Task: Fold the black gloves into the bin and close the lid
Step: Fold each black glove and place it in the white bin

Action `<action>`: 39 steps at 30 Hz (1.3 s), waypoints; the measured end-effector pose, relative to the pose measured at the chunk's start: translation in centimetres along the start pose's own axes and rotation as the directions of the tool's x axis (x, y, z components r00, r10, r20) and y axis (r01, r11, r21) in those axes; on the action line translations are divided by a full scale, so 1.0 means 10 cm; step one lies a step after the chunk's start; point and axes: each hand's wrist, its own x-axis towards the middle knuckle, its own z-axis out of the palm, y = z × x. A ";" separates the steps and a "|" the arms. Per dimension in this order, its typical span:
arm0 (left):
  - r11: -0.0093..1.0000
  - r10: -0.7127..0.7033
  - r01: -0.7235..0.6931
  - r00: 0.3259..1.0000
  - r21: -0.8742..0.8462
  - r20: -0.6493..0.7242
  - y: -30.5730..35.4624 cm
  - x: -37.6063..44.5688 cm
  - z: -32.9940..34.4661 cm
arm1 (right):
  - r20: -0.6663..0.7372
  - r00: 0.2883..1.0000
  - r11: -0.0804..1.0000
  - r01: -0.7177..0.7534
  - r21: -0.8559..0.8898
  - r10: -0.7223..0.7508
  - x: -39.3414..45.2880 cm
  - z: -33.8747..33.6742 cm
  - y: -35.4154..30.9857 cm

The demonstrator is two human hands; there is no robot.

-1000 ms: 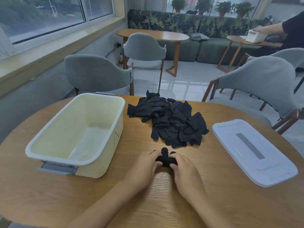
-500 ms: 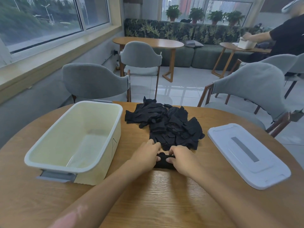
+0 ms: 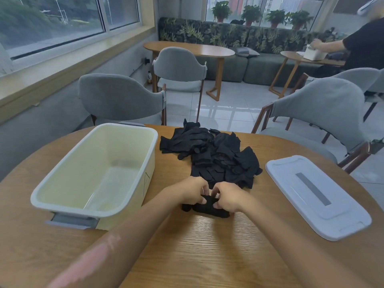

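soft black glove pinched by left hand and right hand, wood-grain table

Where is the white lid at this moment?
In the head view, the lid lies flat on the table's right side, right of the glove pile.

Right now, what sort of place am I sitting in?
Probably a café or lounge: several round wooden tables with padded grey chairs, a long leaf-patterned bench sofa along the wall, and potted plants on the window sill.
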 end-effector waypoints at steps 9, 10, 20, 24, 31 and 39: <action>0.999 0.048 -0.048 0.997 0.002 -0.067 -0.02 -0.05 0.09 | -0.061 0.997 0.997 0.046 -0.064 -0.050 -0.05 0.12 -0.05; 0.998 0.053 -0.055 0.995 -0.017 -0.080 -0.03 -0.06 0.09 | -0.069 0.996 0.997 0.055 -0.049 -0.059 -0.06 0.12 -0.04; 0.995 0.067 -0.081 0.972 -0.051 -0.224 0.03 -0.27 -0.12 | -0.127 0.982 0.988 0.149 0.049 -0.142 -0.23 -0.13 -0.09; 0.994 0.070 -0.091 0.955 -0.061 -0.290 0.07 -0.44 -0.41 | -0.176 0.964 0.976 0.211 0.058 -0.198 -0.37 -0.38 -0.26; 0.992 0.112 -0.128 0.921 -0.018 -0.373 -0.06 -1.03 -1.11 | -0.261 0.908 0.934 0.352 0.055 -0.327 -0.66 -0.73 -0.89; 0.997 0.062 -0.040 0.920 0.063 -0.387 -0.72 -1.69 -1.71 | -0.343 0.844 0.889 0.455 0.050 -0.413 -0.66 -0.58 -1.91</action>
